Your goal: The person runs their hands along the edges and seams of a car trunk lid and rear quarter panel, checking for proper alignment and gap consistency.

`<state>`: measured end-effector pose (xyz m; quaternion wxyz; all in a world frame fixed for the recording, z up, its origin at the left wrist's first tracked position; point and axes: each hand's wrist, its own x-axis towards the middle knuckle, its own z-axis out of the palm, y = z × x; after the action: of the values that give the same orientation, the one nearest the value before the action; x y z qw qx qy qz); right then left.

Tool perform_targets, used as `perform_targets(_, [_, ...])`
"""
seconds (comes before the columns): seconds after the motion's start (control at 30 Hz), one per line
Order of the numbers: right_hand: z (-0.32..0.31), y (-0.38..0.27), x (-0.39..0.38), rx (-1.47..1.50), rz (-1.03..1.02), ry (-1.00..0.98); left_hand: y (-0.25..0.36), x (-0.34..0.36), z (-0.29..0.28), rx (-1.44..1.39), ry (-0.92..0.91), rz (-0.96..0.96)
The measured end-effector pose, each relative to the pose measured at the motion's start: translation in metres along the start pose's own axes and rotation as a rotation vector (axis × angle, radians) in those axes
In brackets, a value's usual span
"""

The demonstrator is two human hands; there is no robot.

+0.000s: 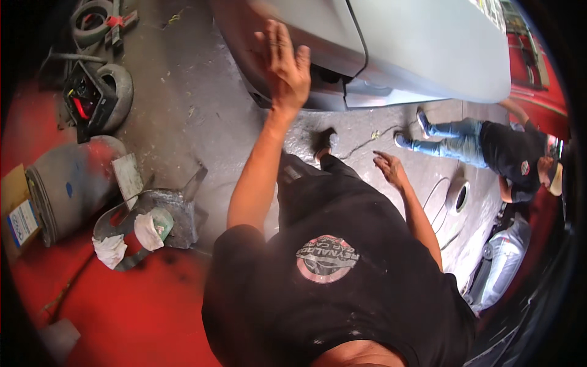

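Observation:
A silver-grey car body [422, 49] spans the top of the head view, with a dark seam running down between two panels. My left hand [284, 70] is stretched out flat at the car's rounded corner panel [318, 27], fingers extended and holding nothing. It appears to rest on the panel, though the exact contact under the palm is hidden. Lower and to the right, my right hand [390, 170] hangs in the air away from the car. Its fingers are loosely apart, with nothing in them.
Another person [507, 150] in a dark shirt and jeans stands at the right, one arm reaching to the car. A loose tyre [457, 196] lies nearby. At left are tyres [92, 21], a grey drum [79, 183] and a metal stand [174, 214] with white cloths [148, 232].

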<state>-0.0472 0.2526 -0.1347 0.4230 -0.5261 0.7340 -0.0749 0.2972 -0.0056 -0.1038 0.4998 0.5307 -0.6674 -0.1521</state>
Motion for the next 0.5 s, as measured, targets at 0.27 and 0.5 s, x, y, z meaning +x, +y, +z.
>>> perform_targets(0.27, [0.033, 0.032, -0.038, -0.017, 0.077, -0.054, -0.027, -0.042, -0.011, -0.043, 0.15, -0.261])
perform_targets(0.5, [0.051, 0.178, -0.084, 0.104, 0.377, -0.026, 0.012, -0.141, 0.052, -0.217, -0.358, -0.53])
